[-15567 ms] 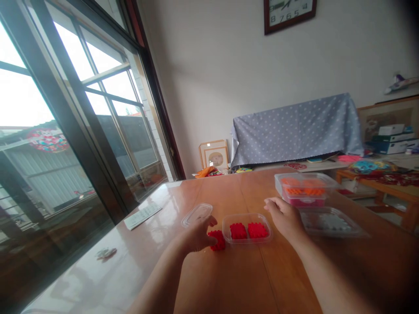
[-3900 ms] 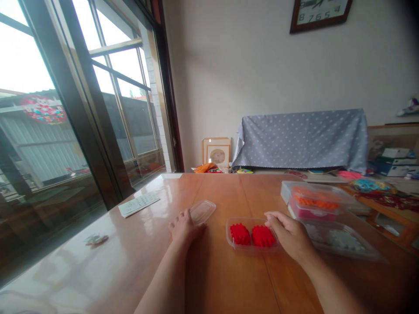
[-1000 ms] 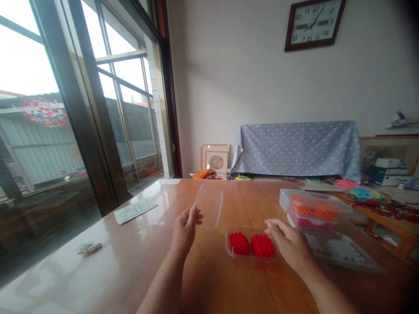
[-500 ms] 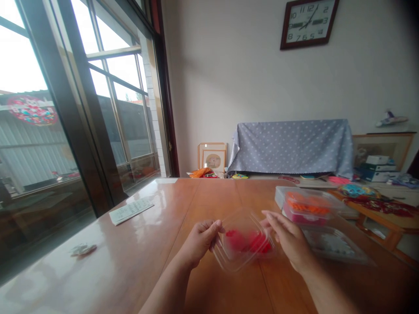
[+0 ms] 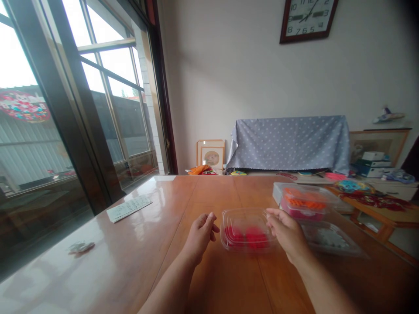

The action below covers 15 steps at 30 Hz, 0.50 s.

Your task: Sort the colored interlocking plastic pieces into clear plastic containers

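My right hand (image 5: 285,233) pinches the right edge of a clear plastic lid (image 5: 244,215). The lid lies level over a clear container with red pieces (image 5: 255,237) inside, on the table in front of me. Through the clear plastic I cannot tell whether lid and container touch all round. My left hand (image 5: 202,235) is just left of the lid, holding nothing, its fingers loosely bent and slightly apart.
On the wooden table (image 5: 163,279), stacked clear boxes with orange and pink contents (image 5: 304,200) stand at the right. Nearer is a clear tray with greyish pieces (image 5: 330,239). A paper booklet (image 5: 129,208) and a small crumpled item (image 5: 80,247) lie at the left.
The lid has turned from a tilted diamond to level over the container. My left hand has let go of its left edge, while my right hand has closed on the right edge.
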{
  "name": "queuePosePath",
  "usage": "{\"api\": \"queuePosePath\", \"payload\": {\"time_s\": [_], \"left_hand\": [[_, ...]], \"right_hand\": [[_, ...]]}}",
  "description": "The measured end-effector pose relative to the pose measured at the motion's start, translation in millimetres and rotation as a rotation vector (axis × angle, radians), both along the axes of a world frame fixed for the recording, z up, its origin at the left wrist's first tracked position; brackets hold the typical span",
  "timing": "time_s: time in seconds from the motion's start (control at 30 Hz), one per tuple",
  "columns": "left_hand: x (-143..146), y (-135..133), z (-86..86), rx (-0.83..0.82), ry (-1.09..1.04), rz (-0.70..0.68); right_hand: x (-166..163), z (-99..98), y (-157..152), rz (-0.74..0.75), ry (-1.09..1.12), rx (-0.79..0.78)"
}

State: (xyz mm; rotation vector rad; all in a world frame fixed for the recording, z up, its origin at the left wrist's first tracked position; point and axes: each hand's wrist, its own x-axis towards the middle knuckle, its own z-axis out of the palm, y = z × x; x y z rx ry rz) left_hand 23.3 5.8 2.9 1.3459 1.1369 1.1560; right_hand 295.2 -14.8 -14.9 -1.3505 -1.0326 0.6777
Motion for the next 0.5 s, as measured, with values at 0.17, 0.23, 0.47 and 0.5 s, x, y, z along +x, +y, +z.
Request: {"api": "queuePosePath", "payload": {"time_s": [0.17, 0.23, 0.47, 0.5], "left_hand": [[2.4, 4.5, -11.6, 0.033, 0.168, 0.037], [3.8, 5.0, -15.4, 0.029, 0.196, 0.019], [4.7, 11.3, -30.4, 0.018, 0.189, -0.035], [4.7, 12.5, -32.3, 0.016, 0.177, -0.041]], "right_hand": [[-1.4, -8.9, 4.4, -0.008, -0.099, -0.050], [-2.0, -12.4, 5.8, -0.040, -0.186, -0.049], [7.2, -24.6, 13.3, -0.053, -0.370, -0.046], [8.7, -25.4, 13.9, -0.057, -0.393, -0.045]]}}
